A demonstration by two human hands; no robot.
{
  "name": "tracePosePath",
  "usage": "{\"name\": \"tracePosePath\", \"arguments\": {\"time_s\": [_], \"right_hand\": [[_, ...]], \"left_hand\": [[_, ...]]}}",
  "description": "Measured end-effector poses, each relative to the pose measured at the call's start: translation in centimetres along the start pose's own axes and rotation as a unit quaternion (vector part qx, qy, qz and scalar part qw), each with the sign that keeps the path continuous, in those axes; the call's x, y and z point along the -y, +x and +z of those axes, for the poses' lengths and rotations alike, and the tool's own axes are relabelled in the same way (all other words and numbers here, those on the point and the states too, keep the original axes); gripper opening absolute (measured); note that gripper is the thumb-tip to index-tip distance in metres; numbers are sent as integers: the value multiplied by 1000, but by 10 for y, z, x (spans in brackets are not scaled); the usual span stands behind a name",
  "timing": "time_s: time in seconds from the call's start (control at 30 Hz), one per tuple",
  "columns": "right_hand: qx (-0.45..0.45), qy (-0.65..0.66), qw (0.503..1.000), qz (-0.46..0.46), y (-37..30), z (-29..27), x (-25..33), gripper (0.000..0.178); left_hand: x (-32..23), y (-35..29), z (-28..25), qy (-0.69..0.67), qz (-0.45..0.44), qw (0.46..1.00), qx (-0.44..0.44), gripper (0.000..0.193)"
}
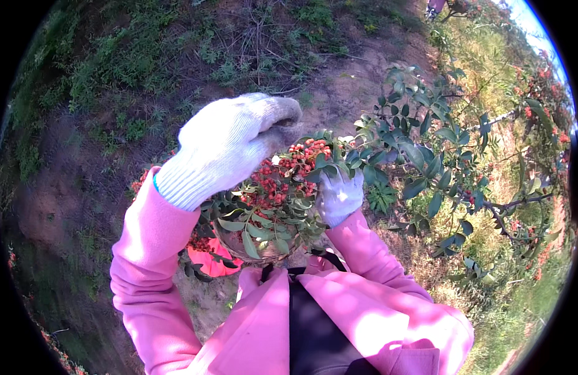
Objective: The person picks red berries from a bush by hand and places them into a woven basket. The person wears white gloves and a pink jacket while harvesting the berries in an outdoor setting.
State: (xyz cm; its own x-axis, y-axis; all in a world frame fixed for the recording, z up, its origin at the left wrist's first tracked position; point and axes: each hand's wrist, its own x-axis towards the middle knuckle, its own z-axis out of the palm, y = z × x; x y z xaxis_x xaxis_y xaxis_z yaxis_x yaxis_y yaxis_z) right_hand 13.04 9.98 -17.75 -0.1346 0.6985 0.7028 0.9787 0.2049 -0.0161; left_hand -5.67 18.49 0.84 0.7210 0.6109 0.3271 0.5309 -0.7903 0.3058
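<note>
My left hand, in a white knit glove with dirty fingertips, is raised over clusters of small red berries. Its fingers curl toward the thumb; whatever lies between them is hidden. Lower and to the right, my right hand, gloved too, closes on a leafy branch at the berry clusters, its fingertips partly covered by leaves. Close to my body hangs a woven basket, with green leaves and berries over its rim.
Thorny branches with dark green leaves and red berries spread on the right. A bright red-orange piece of material shows beside the basket. Bare soil and low weeds lie beyond my hands.
</note>
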Motion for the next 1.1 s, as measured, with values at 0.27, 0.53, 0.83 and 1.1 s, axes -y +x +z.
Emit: {"name": "tracePosePath", "arguments": {"time_s": [0.27, 0.53, 0.83, 1.1], "right_hand": [[-43, 44, 996, 57, 3, -27, 19, 29], [-91, 48, 989, 108, -14, -15, 16, 31], [-56, 72, 993, 79, -4, -15, 9, 37], [17, 251, 949, 188, -12, -19, 11, 36]], "left_hand": [[1, 33, 18, -174, -109, 900, 384, 47], [-12, 25, 22, -201, -39, 893, 400, 43], [-31, 18, 20, -78, -126, 924, 352, 43], [-34, 2, 28, 53, -37, 974, 216, 27]]}}
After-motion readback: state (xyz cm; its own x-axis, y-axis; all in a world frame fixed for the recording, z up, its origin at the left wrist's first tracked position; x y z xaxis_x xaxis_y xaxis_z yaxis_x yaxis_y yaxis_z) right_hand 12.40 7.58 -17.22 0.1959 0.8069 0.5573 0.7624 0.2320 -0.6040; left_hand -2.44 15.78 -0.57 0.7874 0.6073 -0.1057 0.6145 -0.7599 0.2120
